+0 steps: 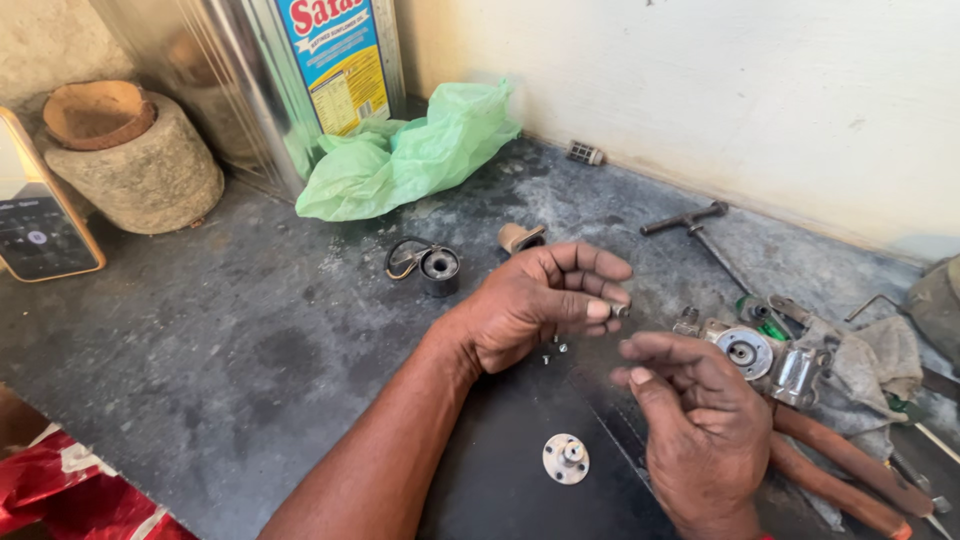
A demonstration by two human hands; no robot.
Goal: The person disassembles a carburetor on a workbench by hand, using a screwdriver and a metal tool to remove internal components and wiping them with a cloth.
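Note:
My left hand [545, 300] hovers over the dark worktop, thumb and fingers pinched on a tiny metal part [620, 311]. My right hand [695, 420] is just below and right of it, fingers curled loosely and holding nothing that I can see. A round metal disc with a raised hub [566, 457] lies on a black mat [500, 470] below the hands. Small screws [553, 349] lie under my left hand. A silvery metal body with a round opening [748, 352] lies just right of the hands.
A black cylinder with a wire loop [430, 265] and a tan fitting [520, 237] lie beyond the hands. Orange-handled pliers [850, 470], a rag [880, 360], a T-handled tool [685, 220], a green plastic bag [410, 155], a tall tin [290, 70], a phone [35, 215] and a stone mortar [135, 155] surround them.

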